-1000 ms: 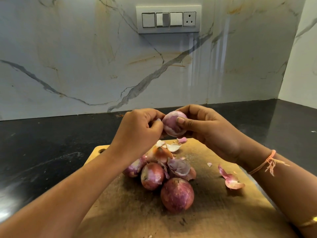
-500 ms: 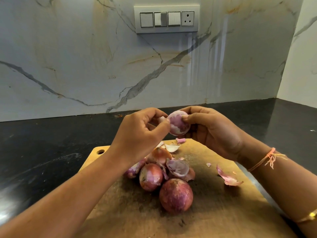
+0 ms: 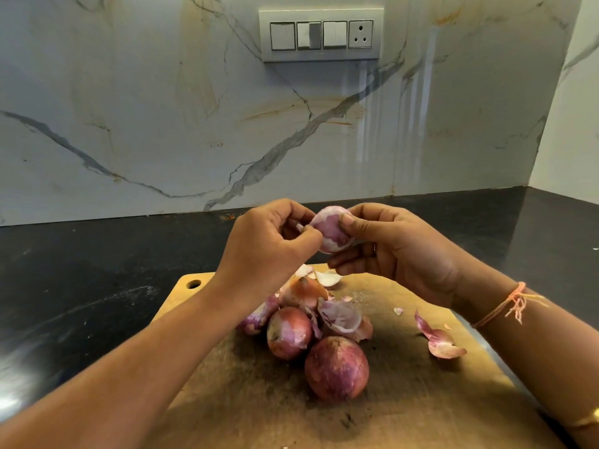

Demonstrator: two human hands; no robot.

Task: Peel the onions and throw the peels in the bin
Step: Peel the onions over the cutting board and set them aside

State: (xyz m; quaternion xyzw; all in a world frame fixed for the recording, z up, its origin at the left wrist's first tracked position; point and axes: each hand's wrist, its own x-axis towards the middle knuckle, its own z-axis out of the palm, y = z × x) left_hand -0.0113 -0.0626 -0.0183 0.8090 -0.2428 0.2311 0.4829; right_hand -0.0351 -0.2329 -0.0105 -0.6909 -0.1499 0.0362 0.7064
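Board point(image 3: 405, 416): flat on the dark desk, under all the work, likely so that scraps land in one place.
Big onion point(image 3: 337, 367): near the board's middle, dry red skin whole, not yet peeled; parked close for a later pick.
Smaller onions point(image 3: 288, 332): at 10 o'clock of the big onion, bunched tight; one with skin partly loose, another half hidden behind the left forearm.
Stray peel point(image 3: 437, 341): at 3 o'clock of the big onion, apart from the rest, below the right wrist.
Peel pile point(image 3: 340, 315): curled pale and purple shells at 12 o'clock of the big onion, leaning on the onions, right under the hands; to be gathered for the bin.
Left hand point(image 3: 269, 247): fingers curled, thumb and forefinger pinching the 9 o'clock end of the held onion, seemingly on a loose edge of skin; the pulling hand.
Right hand point(image 3: 398, 251): wrapped round the held onion from 3 o'clock, thumb pressed on top, fingers behind and below; steadying, leaving the left side bare for picking.
Held onion point(image 3: 330, 231): raised over the board's far edge between both hands, mostly pale and glossy with purple patches; judged nearly clean.
Desk point(image 3: 81, 270): black stone, running back to the wall.
Wall point(image 3: 162, 124): veined marble, switch panel point(image 3: 321, 35) at 12 o'clock.
Bin: not in view.
Stage: judged mid-task, with several onions unpeeled and no peels cleared.
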